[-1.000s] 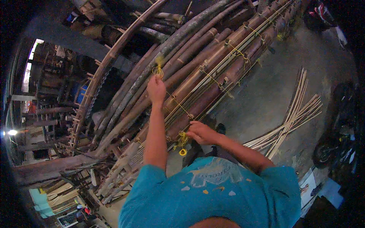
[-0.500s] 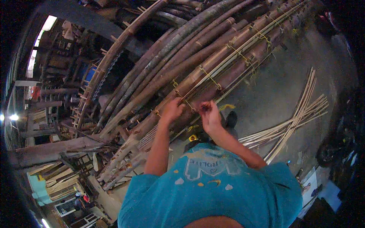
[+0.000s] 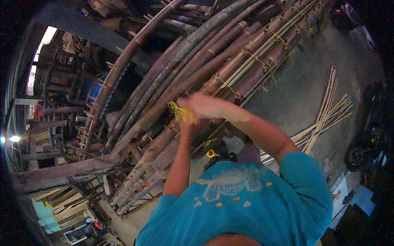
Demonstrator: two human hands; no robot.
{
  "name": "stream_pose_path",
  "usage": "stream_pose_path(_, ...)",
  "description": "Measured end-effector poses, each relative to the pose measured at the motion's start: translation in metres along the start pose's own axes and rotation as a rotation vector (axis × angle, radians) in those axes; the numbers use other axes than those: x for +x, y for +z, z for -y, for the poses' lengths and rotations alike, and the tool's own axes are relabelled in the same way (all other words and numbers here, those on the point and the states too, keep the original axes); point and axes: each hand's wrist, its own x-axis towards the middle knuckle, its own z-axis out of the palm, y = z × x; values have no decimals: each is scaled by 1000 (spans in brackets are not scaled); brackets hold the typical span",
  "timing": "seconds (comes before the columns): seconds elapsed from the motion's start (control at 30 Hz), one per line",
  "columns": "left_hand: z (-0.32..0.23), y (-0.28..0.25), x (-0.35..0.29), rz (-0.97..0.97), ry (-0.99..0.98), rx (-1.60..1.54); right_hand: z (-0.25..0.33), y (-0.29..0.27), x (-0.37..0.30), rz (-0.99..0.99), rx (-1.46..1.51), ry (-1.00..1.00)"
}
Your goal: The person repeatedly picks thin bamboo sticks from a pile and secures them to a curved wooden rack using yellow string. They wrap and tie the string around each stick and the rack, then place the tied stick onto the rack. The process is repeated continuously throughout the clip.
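Observation:
My right hand (image 3: 203, 106), smeared by motion, reaches across above my left hand. A loose bundle of yellow twine (image 3: 180, 111) hangs from it, over my left wrist. My left hand (image 3: 188, 126) is by the near pole, its fingers mostly hidden behind my right hand and the twine. Under both hands runs a long brown pole (image 3: 209, 86), with pale thin strips (image 3: 246, 65) alongside it. Yellow ties (image 3: 227, 86) bind the strips and poles at intervals up to the far right.
Several long, bark-covered poles (image 3: 176, 67) lie beyond my hands. Crossed bundles of thin strips (image 3: 318, 123) rest on the floor at right. A yellow tape roll or measure (image 3: 211, 153) is close to my body. Cut wood pieces (image 3: 69, 205) are at lower left.
My right hand has swung left and across my left hand, bringing the yellow twine with it. Before, the hands were apart at a tie on the poles.

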Motion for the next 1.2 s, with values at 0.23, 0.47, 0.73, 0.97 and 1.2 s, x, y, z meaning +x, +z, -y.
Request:
stream_pose_path(0.23,-72,-37,35,-14,29,-368,-178,82,-9,-273,-376,-425)
stream_pose_path(0.47,34,-4,115,-479,301,380,-196,125,-17,-902,817,-505)
stream_pose_path(0.73,12,-95,39,-146,-86,176,-196,207,8,-66,1189,164)
stream_pose_path(0.97,34,-71,-84,43,-61,171,-80,202,48,-1112,368,-524)
stream_pose_path(1.2,94,-46,-74,-16,182,-47,-3,146,128,-438,-906,-168)
